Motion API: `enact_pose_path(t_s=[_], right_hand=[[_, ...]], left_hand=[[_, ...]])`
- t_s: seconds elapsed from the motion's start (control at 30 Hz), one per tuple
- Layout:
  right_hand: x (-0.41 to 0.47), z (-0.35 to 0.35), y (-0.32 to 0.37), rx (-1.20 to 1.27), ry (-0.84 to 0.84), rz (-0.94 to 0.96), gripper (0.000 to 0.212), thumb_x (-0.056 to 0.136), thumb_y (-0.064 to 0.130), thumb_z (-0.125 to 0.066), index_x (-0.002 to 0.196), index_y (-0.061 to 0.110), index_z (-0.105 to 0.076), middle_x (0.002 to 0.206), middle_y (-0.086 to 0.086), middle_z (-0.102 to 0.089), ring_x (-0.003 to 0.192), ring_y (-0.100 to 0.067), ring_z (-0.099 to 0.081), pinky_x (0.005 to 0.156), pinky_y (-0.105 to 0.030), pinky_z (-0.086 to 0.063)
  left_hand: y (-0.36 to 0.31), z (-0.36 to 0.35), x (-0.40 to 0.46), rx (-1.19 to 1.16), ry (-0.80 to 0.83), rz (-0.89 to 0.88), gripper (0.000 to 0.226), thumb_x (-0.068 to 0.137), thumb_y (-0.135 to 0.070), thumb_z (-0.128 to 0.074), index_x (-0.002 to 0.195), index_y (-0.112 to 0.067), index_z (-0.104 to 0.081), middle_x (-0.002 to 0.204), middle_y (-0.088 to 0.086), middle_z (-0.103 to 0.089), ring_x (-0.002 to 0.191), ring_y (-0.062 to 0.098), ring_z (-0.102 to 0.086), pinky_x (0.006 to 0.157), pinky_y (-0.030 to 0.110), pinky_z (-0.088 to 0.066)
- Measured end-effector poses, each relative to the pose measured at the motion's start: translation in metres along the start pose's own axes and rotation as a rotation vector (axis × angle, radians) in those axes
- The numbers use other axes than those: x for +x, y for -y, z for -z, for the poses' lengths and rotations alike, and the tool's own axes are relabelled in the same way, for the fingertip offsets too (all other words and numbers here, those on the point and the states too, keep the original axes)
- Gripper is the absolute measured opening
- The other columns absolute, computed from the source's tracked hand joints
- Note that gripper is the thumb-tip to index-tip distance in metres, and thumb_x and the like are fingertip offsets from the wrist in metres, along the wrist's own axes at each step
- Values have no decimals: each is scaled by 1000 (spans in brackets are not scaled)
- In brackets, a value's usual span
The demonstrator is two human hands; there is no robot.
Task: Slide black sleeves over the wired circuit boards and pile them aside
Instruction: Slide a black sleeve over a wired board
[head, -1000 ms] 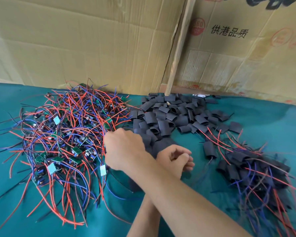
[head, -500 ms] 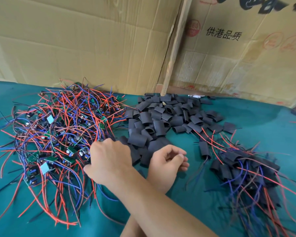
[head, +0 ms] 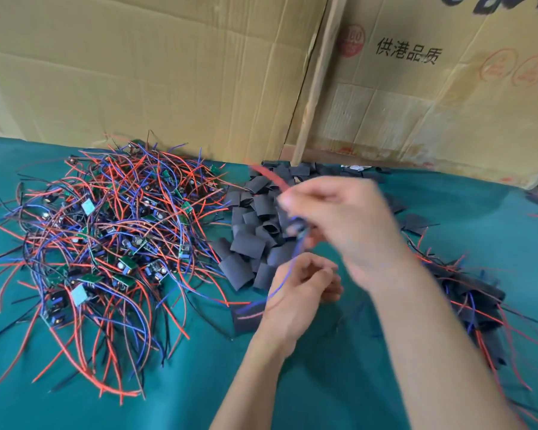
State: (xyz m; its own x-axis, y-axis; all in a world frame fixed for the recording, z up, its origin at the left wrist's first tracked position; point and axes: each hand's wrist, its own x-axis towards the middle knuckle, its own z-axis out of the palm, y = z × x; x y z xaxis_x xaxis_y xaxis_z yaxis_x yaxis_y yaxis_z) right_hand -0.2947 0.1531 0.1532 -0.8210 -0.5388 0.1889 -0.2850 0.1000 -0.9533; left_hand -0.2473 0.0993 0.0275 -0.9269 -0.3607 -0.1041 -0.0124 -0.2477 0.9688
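Green-covered counter (head: 199, 392), near to far: left hand (head: 295, 293), fingers loosely curled, a blue wire crossing it, hold unclear; blurred right hand (head: 345, 225), its grip pinching a wired circuit board (head: 298, 228); black sleeves (head: 255, 231) beyond; cardboard boxes (head: 168, 72) behind.

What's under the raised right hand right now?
Under the right hand lies the pile of black sleeves on the green cloth; the hand covers the pile's right part.

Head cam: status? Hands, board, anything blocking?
Right hand pinches a wired board, lifted, blurred. Left hand curled below; grip unclear. Sleeve pile directly behind. Nothing blocking.
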Motion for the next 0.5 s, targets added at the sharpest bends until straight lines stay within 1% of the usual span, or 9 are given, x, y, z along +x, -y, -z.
enact_pose_path(t_s=[0.07,0.13,0.2,0.23,0.27,0.33,0.4,0.43,0.5], right_hand=[[-4,38,-3,265,-114,-26,2,83,16,-79,83,13,-80,68,-3,-69,58,-16,-67,47,-21,-47],[-10,61,-11,330,-104,-40,16,76,27,-79,86,15,-82,72,-4,-71,64,-19,-69,54,-22,-51],[-18,64,-27,131,-48,-30,13,79,28,-79,87,18,-82,78,-6,-77,73,-20,-71,66,-24,-55],[-22,59,-38,1,-10,-23,6,84,25,-79,88,21,-82,80,-5,-78,76,-18,-72,71,-24,-55],[-27,53,-48,-113,18,-27,6,89,23,-77,88,25,-82,81,-2,-79,79,-15,-73,73,-25,-56],[-29,42,-64,-282,58,-37,14,93,25,-72,90,33,-82,86,10,-79,84,-7,-74,77,-31,-57],[-24,38,-70,-383,66,-37,15,90,37,-67,87,42,-81,87,21,-77,85,2,-71,76,-27,-53],[-19,37,-71,-382,46,-57,16,86,41,-65,84,42,-80,84,17,-77,83,-1,-70,74,-29,-52],[-2,36,-73,-364,-44,-105,18,81,42,-64,77,35,-80,76,-2,-74,78,-21,-68,74,-43,-56]], left_hand=[[-3,-4,0,-114,44,-35,18,103,-4,-51,93,-6,-66,81,14,-68,75,27,-66,70,27,-58],[-8,-3,-1,-187,53,-30,21,104,-20,-54,96,-8,-69,84,14,-72,75,25,-70,70,29,-59],[-12,-1,-1,-316,111,16,36,102,-42,-54,99,-12,-74,89,15,-75,77,25,-73,68,31,-59],[-14,1,-1,-382,149,32,44,100,-51,-50,97,-16,-77,88,14,-75,78,26,-73,67,31,-59],[-17,1,-2,-419,176,33,48,99,-54,-46,93,-19,-79,87,12,-75,77,26,-73,66,31,-59],[-15,-2,-2,-364,152,-2,49,106,-48,-41,95,-18,-79,86,12,-73,73,22,-71,64,30,-57],[-12,-3,-2,-261,50,-43,44,110,-39,-38,104,-15,-74,83,12,-71,68,20,-68,56,26,-52],[-9,-3,-2,-214,-6,-71,40,110,-36,-38,107,-15,-72,81,11,-70,65,21,-66,52,25,-49],[-6,-2,0,-128,-104,-132,33,111,-32,-38,106,-19,-69,74,10,-69,61,22,-60,48,23,-44]])
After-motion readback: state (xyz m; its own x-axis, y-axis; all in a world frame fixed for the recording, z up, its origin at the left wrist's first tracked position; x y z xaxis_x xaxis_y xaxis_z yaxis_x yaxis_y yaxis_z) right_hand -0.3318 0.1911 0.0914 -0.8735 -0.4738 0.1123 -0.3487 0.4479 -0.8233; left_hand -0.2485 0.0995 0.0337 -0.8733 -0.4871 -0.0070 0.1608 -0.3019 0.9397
